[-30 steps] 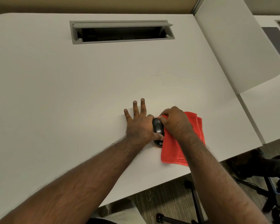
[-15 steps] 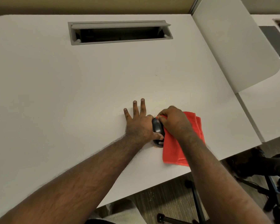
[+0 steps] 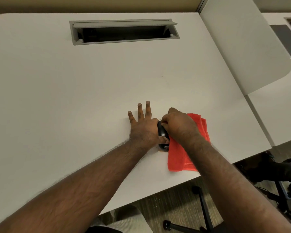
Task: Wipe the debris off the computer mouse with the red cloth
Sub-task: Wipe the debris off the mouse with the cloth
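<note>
We see a fuzzy red terry cloth (image 3: 178,157), a glossy black plastic mouse (image 3: 162,132), and a smooth matt white desk (image 3: 74,98).

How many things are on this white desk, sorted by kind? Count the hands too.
Hands: 2, the left hand and the right hand
Mice: 1, the black computer mouse
Cloths: 1, the red cloth
Total: 4
</note>
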Motion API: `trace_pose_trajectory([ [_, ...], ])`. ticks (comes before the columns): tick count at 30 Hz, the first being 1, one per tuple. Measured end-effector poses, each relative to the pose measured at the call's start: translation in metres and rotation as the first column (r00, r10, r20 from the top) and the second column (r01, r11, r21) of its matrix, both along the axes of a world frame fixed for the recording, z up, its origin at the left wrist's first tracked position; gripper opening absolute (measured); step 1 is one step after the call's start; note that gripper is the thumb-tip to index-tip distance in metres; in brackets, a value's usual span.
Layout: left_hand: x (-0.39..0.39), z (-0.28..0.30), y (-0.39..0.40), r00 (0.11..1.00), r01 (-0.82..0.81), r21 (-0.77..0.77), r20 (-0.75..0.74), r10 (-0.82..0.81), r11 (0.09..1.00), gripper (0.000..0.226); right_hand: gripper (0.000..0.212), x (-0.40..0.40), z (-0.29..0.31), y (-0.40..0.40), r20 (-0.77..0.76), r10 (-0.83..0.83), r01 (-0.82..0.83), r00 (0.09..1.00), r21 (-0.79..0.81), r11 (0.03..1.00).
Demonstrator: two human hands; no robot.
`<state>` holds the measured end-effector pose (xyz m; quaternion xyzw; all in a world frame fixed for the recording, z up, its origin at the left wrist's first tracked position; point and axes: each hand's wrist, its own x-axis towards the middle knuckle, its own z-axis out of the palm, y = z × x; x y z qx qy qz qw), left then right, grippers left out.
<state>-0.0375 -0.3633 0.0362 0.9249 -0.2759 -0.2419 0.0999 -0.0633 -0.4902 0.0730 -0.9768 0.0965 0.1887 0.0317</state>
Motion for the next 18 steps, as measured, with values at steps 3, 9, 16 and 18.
trace_pose_trajectory([
  [3,-0.0001,-0.0001,0.0,1.0,-0.002,-0.002,-0.003,0.002,1.0,0.084,0.022,0.0013,0.0022,-0.0018,-0.042,0.012,-0.013,0.999,-0.002,1.0],
  [9,-0.0008,0.0009,-0.0002,1.0,0.0,-0.002,0.011,0.0,1.0,0.083,0.018,-0.0018,0.0039,0.0027,0.009,0.046,-0.046,0.999,-0.025,0.999],
  [16,-0.0003,0.0012,-0.0002,1.0,-0.001,-0.006,-0.003,0.001,1.0,0.083,0.019,0.0034,0.008,0.0014,-0.073,0.046,-0.048,0.996,-0.027,0.998],
  [18,0.0002,0.0015,0.0,1.0,0.001,-0.005,-0.005,-0.001,1.0,0.081,0.021,0.0052,0.0074,0.0026,-0.041,0.036,-0.037,0.999,-0.018,0.999],
])
